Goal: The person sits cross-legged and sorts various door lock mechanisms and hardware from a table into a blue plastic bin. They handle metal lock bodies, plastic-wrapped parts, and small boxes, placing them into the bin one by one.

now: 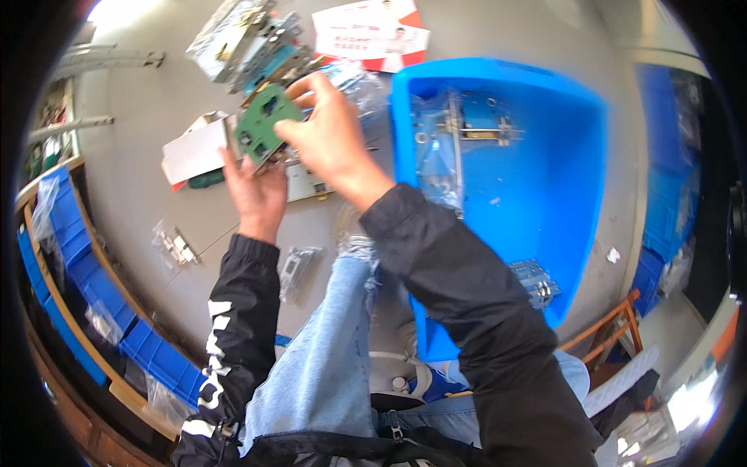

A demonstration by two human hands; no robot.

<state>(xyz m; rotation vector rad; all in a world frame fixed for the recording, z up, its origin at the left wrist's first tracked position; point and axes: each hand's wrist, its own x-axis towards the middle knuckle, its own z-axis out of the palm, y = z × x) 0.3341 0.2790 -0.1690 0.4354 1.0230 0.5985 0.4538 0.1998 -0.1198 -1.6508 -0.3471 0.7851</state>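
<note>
A green flat plate [267,119] with dark cut-outs, perhaps part of a lock, is held up before me. My right hand [327,125] pinches its right side, thumb on the near face. Below it, my left hand [257,195] grips the lower edge, palm up, its fingertips partly hidden behind the plate. Past the hands lies a pile of metal lock bodies [251,49]. A white box [195,150] sits left of the plate. Under my right wrist, a pale metal piece [303,182] is partly covered.
To the right stands a large blue plastic bin [560,175] with bagged metal parts [437,157] inside. Small bagged pieces [180,248] and a bagged metal part [296,269] lie nearer. Printed leaflets [370,35] are at the back. Blue trays [99,280] line the left.
</note>
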